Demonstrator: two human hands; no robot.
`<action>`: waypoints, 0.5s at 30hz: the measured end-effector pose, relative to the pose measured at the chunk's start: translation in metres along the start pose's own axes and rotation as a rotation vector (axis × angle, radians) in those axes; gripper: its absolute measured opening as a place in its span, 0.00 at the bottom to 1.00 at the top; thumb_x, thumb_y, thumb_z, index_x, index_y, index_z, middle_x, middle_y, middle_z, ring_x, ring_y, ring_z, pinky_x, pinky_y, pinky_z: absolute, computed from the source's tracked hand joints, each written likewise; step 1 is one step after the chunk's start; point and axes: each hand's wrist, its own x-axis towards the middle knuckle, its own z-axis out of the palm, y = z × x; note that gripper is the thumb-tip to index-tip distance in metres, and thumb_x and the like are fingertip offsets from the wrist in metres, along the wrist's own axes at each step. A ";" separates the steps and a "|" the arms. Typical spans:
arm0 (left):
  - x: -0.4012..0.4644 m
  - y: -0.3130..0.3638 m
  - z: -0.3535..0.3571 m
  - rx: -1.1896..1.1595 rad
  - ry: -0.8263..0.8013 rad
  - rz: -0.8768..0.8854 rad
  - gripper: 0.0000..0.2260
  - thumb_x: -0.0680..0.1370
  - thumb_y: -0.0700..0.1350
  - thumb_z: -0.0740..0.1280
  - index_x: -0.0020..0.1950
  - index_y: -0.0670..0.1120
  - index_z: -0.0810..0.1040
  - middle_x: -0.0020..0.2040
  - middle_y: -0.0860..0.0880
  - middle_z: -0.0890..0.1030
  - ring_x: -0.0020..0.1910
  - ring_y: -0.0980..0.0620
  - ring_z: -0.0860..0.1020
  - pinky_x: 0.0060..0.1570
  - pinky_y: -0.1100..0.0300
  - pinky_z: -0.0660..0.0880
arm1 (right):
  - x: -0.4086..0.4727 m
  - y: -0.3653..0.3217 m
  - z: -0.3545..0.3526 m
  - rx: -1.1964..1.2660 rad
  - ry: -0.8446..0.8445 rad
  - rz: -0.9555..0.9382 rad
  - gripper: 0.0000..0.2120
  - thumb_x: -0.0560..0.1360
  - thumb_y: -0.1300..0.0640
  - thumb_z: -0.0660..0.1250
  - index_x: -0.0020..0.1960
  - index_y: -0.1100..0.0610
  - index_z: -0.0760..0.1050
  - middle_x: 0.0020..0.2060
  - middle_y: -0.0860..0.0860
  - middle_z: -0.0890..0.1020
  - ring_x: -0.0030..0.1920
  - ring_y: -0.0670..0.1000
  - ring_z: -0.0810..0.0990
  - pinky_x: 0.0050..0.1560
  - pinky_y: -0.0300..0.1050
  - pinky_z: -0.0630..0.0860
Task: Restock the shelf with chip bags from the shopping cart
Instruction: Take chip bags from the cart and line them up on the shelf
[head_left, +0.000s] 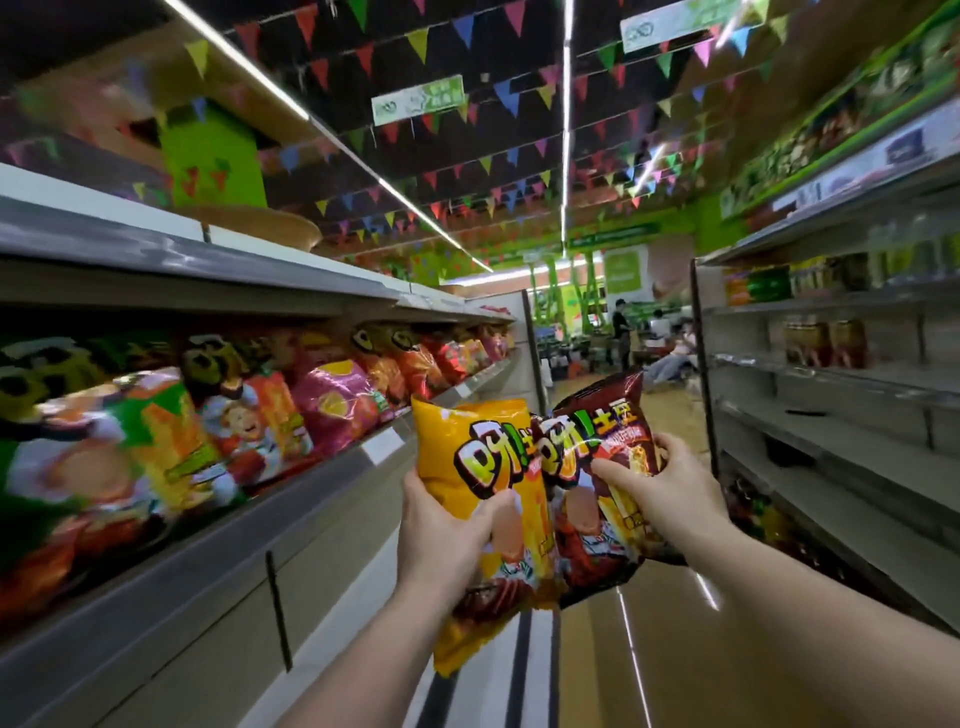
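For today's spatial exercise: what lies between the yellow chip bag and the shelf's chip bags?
Nothing; the head view shows bare air between yellow chip bag and shelf's chip bags.

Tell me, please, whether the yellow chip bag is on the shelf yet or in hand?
In hand: the left hand grips the yellow chip bag in the aisle, off the shelf.

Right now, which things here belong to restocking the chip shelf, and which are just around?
Part of the job:
left hand gripping the yellow foil chip bag
right hand gripping the dark red foil chip bag
grey metal shelf of chip bags

Just around:
coloured pennant bunting
sparse right-hand grey shelves
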 end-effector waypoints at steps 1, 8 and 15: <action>0.017 -0.007 0.012 0.003 0.009 0.007 0.38 0.67 0.50 0.77 0.70 0.49 0.60 0.58 0.51 0.74 0.55 0.49 0.75 0.57 0.51 0.74 | 0.022 0.007 0.005 0.012 -0.010 0.001 0.35 0.67 0.48 0.75 0.68 0.55 0.64 0.45 0.47 0.74 0.41 0.44 0.74 0.40 0.43 0.74; 0.134 -0.035 0.096 0.025 0.104 0.027 0.38 0.68 0.49 0.77 0.72 0.48 0.60 0.57 0.52 0.73 0.55 0.51 0.72 0.55 0.56 0.69 | 0.180 0.045 0.029 -0.037 -0.062 -0.044 0.31 0.65 0.43 0.75 0.62 0.51 0.66 0.40 0.43 0.76 0.47 0.52 0.79 0.52 0.53 0.77; 0.233 -0.079 0.168 0.049 0.121 -0.012 0.36 0.67 0.50 0.77 0.69 0.50 0.61 0.59 0.51 0.73 0.59 0.48 0.73 0.60 0.51 0.71 | 0.298 0.092 0.055 -0.058 -0.100 -0.027 0.33 0.65 0.44 0.75 0.64 0.55 0.67 0.43 0.47 0.76 0.48 0.53 0.79 0.52 0.55 0.77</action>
